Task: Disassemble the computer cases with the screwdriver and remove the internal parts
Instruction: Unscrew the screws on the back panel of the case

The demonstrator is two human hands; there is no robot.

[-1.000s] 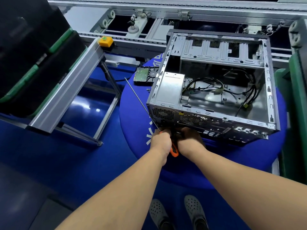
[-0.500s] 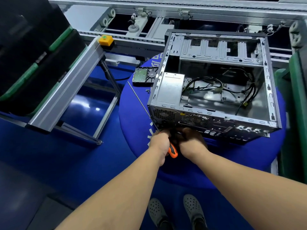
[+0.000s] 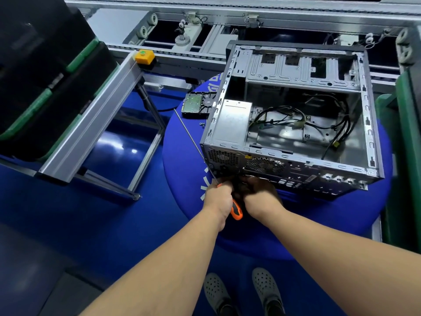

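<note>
On round blue surface [image 3: 182, 156], opened computer case [image 3: 293, 124] lying side-up, loose cables inside, left hand [image 3: 219, 198] in clenched grip around orange-handled screwdriver [image 3: 235, 209], right hand [image 3: 259, 197] at case's rear panel, grip hidden, cannot tell, removed hard drive [image 3: 196, 106] beside case.

The floor [image 3: 75, 226] is glossy blue and reflects overhead light as bright patches; a darker grey mat [image 3: 34, 283] covers its lower left corner. A round blue-covered table [image 3: 182, 179] with white lettering stands at centre. An aluminium conveyor frame [image 3: 227, 17] with rollers spans the top edge; a slanted aluminium rail [image 3: 91, 119] on thin metal legs joins it at left, carrying a yellow button box [image 3: 144, 56]. Black bins with green trim [image 3: 45, 71] are stacked at left; a green bin [image 3: 407, 137] stands at the right edge.
</note>
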